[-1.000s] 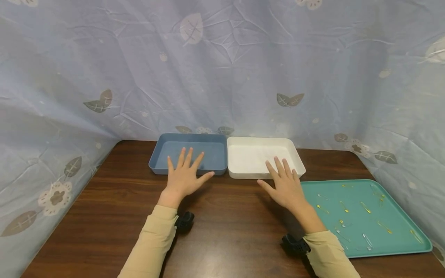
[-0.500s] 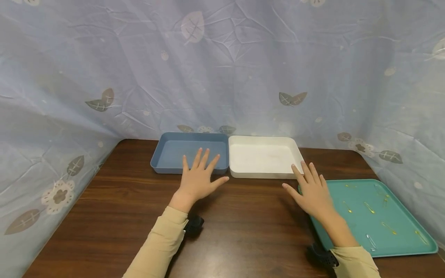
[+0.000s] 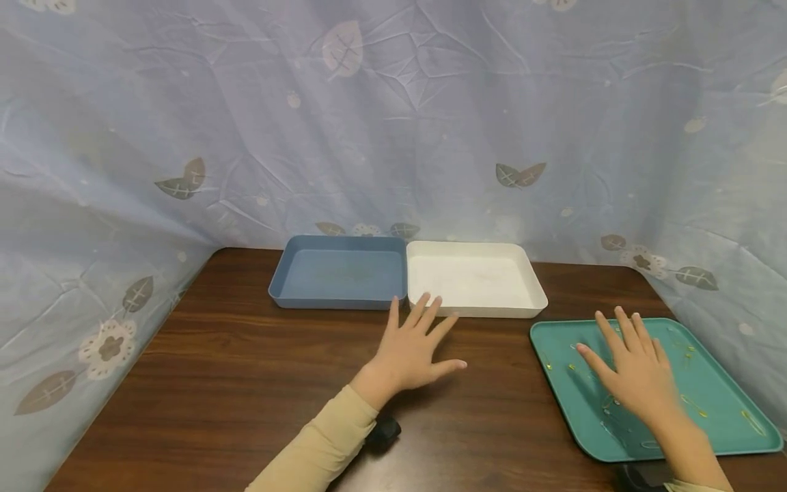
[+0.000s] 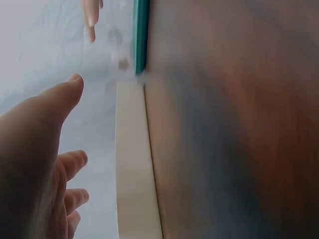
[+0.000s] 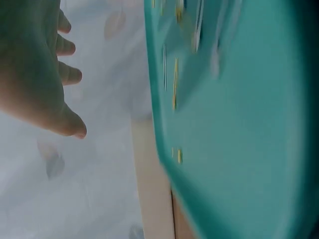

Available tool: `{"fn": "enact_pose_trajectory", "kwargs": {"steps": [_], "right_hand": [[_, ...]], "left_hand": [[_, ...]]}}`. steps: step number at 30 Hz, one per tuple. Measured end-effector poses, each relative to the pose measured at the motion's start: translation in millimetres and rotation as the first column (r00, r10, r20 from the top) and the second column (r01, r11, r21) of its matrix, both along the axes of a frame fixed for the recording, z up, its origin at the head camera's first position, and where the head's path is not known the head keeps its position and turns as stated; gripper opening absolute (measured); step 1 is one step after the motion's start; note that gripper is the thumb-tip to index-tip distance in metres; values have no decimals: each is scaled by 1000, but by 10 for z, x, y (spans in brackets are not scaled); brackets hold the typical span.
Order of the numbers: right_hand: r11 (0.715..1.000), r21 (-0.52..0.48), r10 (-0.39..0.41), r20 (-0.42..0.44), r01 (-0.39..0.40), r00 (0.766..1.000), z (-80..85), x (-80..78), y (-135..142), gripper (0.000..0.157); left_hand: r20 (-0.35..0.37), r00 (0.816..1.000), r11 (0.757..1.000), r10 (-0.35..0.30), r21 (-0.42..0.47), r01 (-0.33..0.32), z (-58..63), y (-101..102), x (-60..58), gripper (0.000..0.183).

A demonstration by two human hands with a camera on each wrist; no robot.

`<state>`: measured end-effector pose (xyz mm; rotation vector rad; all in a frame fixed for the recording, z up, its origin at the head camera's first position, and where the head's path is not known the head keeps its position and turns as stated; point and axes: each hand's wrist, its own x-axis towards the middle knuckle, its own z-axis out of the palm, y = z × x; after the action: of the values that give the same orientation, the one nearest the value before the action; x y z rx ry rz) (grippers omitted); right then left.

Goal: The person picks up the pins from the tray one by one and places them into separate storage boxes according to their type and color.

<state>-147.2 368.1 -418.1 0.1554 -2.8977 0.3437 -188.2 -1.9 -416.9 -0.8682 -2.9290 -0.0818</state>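
Note:
My right hand hovers with spread fingers over the green tray, holding nothing. Gold and silver safety pins lie scattered on that tray, such as a gold safety pin right of the hand and another gold safety pin in the right wrist view. Some pins are hidden beneath the hand in the head view. My left hand, fingers spread and nothing in them, is above the brown table just in front of the white tray. In the left wrist view its thumb and fingertips show, pointing forward.
A blue tray stands at the table's back edge, side by side with the white tray. Both have bare insides. The brown wooden table is bordered by a patterned curtain behind and at both sides.
Both hands have moved to the right with fingers spread. The right hand has gone from in front of the white tray to over the green tray; the left has left the blue tray's front.

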Motion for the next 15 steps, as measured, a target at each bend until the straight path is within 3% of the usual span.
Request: {"fn": "enact_pose_trajectory", "kwargs": {"steps": [6,10,15], "right_hand": [[1000,-9,-19,15,19,1000,-150,143,545,75],[995,18,-100,41,99,994,-246,236,924,78],[976,76,-210,126,202,970,-328,309,1361,86]], "left_hand": [[-3,995,994,-100,-37,99,-60,314,156,82],[12,987,985,-162,-61,162,-96,548,239,83],[36,974,968,-223,-112,226,-121,851,310,82]]}}
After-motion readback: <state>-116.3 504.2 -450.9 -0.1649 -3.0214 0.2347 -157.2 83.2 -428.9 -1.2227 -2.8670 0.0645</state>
